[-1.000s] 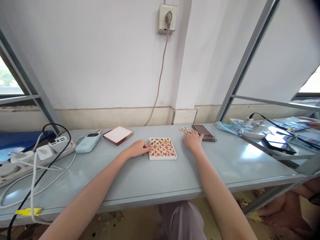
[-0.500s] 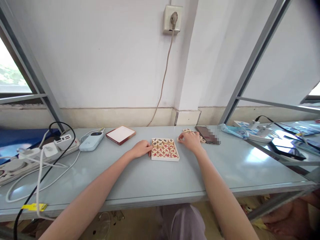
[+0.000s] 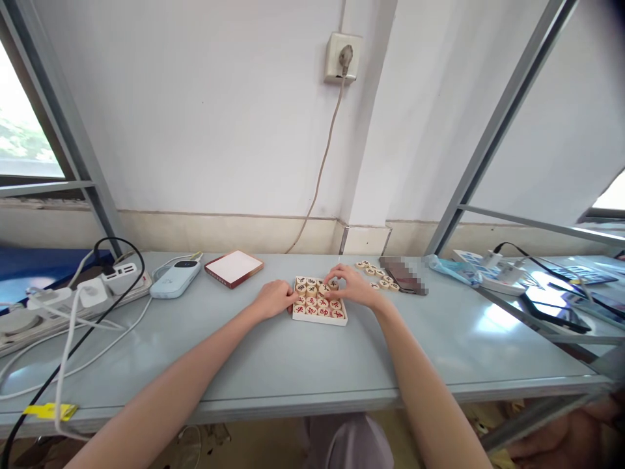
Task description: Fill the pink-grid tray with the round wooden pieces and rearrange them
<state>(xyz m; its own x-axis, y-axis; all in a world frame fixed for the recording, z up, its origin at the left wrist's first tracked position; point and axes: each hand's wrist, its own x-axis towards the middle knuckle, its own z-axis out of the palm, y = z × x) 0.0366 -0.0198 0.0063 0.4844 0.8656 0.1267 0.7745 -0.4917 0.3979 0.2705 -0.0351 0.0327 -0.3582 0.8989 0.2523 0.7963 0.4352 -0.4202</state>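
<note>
A shallow white box point(image 3: 319, 320) sits on the table, filled with rows of round Chinese chess pieces point(image 3: 311, 311) marked in red and dark characters. My left hand point(image 3: 274, 299) is closed at the box's left side, thumb and fingers gripping its wall. Over the box's back right part, my right hand point(image 3: 355, 286) pinches one Chinese chess piece point(image 3: 325, 288) between thumb and fingertips, just above the others. Whether that piece touches those below I cannot tell. Several loose chess pieces point(image 3: 384, 282) lie to the right, beside a phone.
A phone point(image 3: 403, 277) with a blurred patch lies behind right. Back left are a red-edged box lid point(image 3: 234, 268), a pale blue power bank point(image 3: 176, 279) and a power strip point(image 3: 117, 296) with cables. A blue plastic bag point(image 3: 454, 270) and another strip point(image 3: 502, 264) stand right.
My right hand has moved left from the loose pieces to above the box, carrying a Chinese chess piece. My left hand stays at the box's left side. The view has tilted slightly.
</note>
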